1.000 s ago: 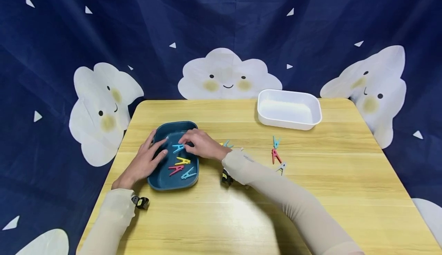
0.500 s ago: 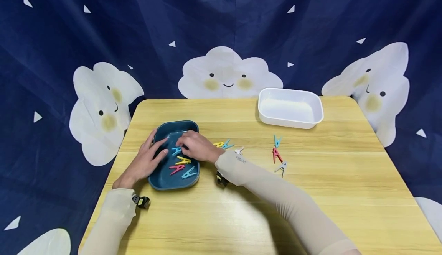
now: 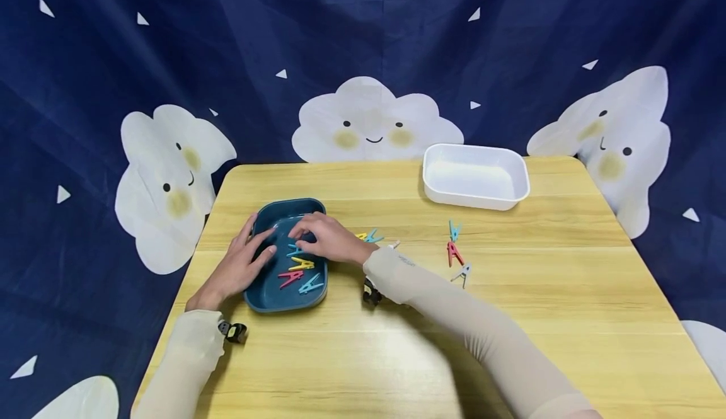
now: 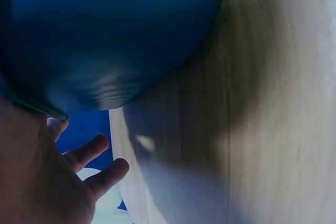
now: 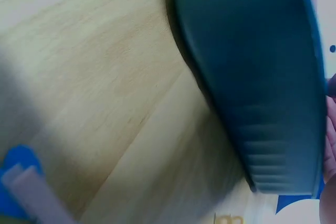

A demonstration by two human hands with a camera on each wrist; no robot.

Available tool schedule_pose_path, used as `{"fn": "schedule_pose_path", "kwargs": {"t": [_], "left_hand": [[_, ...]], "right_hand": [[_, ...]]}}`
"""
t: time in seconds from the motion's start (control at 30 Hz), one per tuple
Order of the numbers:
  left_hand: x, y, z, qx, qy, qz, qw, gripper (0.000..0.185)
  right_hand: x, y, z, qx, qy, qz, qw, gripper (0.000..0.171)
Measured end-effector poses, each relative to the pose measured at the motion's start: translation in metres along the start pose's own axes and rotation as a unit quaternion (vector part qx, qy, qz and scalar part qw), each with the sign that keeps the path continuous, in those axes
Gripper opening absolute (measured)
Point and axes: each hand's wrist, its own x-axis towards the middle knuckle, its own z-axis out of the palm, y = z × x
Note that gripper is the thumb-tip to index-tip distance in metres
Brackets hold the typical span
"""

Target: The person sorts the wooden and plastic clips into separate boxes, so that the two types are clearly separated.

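Observation:
A dark blue tray (image 3: 266,293) sits on the left of the wooden table (image 3: 397,343). Inside it lie a blue clip (image 3: 295,251), a yellow clip (image 3: 302,263), a red clip (image 3: 290,276) and another blue clip (image 3: 310,285). My left hand (image 3: 258,242) rests with straight fingers on the tray's left rim; the left wrist view shows its palm and fingers (image 4: 89,166) beside the tray wall (image 4: 105,35). My right hand (image 3: 302,233) hovers over the tray's far half, fingers loosely bent just above the blue clip, holding nothing I can see. The right wrist view shows the tray's outer wall (image 5: 252,77), blurred.
Loose clips lie on the table right of the tray: a yellow and blue pair (image 3: 368,237), a white one (image 3: 393,244), then blue (image 3: 454,230), red (image 3: 453,254) and white (image 3: 463,273). A white tray (image 3: 475,198) stands at the back right. A dark cloud-print cloth hangs behind.
My right hand held a blue clip over the tray a second ago; now that clip lies in the tray and the hand has lifted and drawn back slightly right. The left hand has stayed put.

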Motion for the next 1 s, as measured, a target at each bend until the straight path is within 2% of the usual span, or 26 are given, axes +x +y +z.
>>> {"fn": "schedule_pose_path", "kwargs": {"t": [0.17,0.37,0.7,1.0], "left_hand": [[0.0,0.001,0.0,-0.001,0.002,-0.001,1.0,0.064],[0.0,0.001,0.0,-0.005,0.002,-0.002,1.0,0.065],[-0.001,0.0,0.001,-0.01,0.003,0.001,0.9999,0.065],[0.0,0.0,0.001,-0.011,0.003,0.003,0.9999,0.065]], "right_hand": [[-0.014,0.002,-0.013,0.06,0.024,-0.007,0.998,0.028],[-0.035,0.011,-0.022,0.114,0.046,0.011,0.992,0.028],[-0.085,0.031,-0.039,0.147,0.117,0.056,0.981,0.022],[-0.136,0.051,-0.055,0.174,0.134,0.094,0.971,0.024]]}}
